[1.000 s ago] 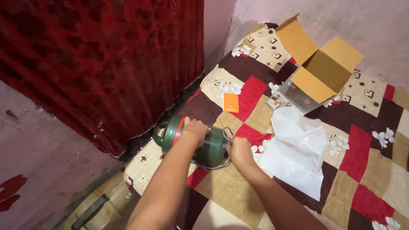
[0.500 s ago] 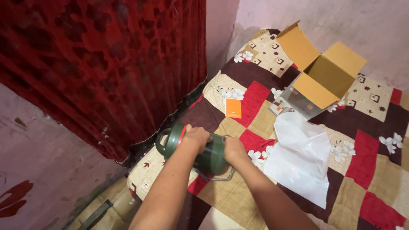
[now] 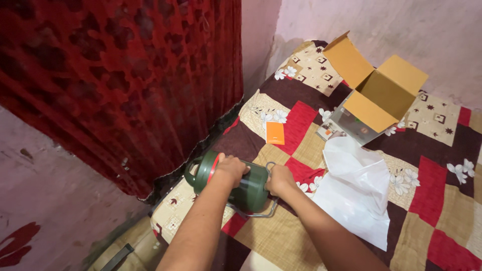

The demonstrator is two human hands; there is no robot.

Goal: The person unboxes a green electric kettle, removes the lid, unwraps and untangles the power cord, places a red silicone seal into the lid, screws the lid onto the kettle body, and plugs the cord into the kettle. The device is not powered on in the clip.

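Bed (image 3: 442, 211): a patchwork quilt in red, brown and cream is covering it, and everything is lying on top.
Curtain (image 3: 125, 75): a dark red patterned drape is hanging along the bed's left edge, crowding the space beside the jug.
Cardboard box (image 3: 381, 90): it is sitting well apart at the far end, with its 4 flaps standing open.
White plastic bag (image 3: 356, 185): it is lying crumpled just beside the right forearm.
Green jug (image 3: 236, 178): it is lying on its side near the bed's left edge, with its wire bail hanging under it.
Left hand (image 3: 230, 168): it is wrapping over the jug's body, apparently steadying it.
Right hand (image 3: 280, 179): it is closing on the jug's end at the wire bail.
Orange card (image 3: 274, 133): it is lying flat beyond the jug, apart from it.
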